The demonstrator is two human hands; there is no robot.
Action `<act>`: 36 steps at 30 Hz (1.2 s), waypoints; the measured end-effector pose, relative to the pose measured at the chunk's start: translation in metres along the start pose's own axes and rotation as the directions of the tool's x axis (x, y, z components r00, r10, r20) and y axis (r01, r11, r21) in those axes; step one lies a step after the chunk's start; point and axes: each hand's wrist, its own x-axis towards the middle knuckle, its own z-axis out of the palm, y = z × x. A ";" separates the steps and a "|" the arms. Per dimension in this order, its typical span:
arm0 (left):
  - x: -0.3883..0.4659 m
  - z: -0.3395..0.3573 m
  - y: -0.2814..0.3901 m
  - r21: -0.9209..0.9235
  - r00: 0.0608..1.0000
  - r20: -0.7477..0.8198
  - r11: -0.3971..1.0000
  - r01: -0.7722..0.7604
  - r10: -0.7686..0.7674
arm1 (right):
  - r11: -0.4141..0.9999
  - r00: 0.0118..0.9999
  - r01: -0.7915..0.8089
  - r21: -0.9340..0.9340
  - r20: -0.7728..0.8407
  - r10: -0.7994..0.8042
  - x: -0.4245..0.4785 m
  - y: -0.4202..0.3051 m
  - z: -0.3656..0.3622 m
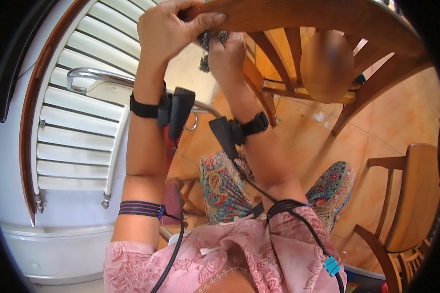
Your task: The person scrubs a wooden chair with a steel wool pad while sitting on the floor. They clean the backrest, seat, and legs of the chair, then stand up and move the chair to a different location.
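A curved wooden top rail of a slatted chair back spans the upper part of the view. My left hand is closed around its left end, thumb lying along the near face. Just below that end, my right hand is curled around a dark grey, fuzzy bunched cloth or scourer. Its exact kind cannot be told, and part of it is hidden by the fingers. Wooden slats run down from the rail to the right of my right hand.
A white slatted radiator stands at the left, with a bent chrome tube before it. Another wooden chair is at the right on the orange tiled floor. Black cables run along both my arms.
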 end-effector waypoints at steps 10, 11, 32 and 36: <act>-0.009 0.003 -0.012 -0.112 1.000 -0.025 0.994 0.013 -0.016 | 0.971 0.993 -0.113 -0.212 0.021 0.120 -0.030 0.047 -0.023; -0.009 0.005 -0.019 -0.132 0.998 -0.014 0.990 0.054 -0.056 | 0.985 1.000 -0.028 -0.168 0.004 0.029 -0.026 0.029 -0.018; -0.010 0.007 0.007 -0.243 0.993 -0.090 0.968 0.055 -0.078 | 0.757 0.957 -0.223 -0.615 0.011 0.291 -0.058 0.138 -0.086; -0.010 0.009 0.007 -0.254 0.993 -0.082 0.965 0.062 -0.085 | 0.932 0.997 0.066 -0.357 -0.012 -0.076 -0.043 0.078 -0.057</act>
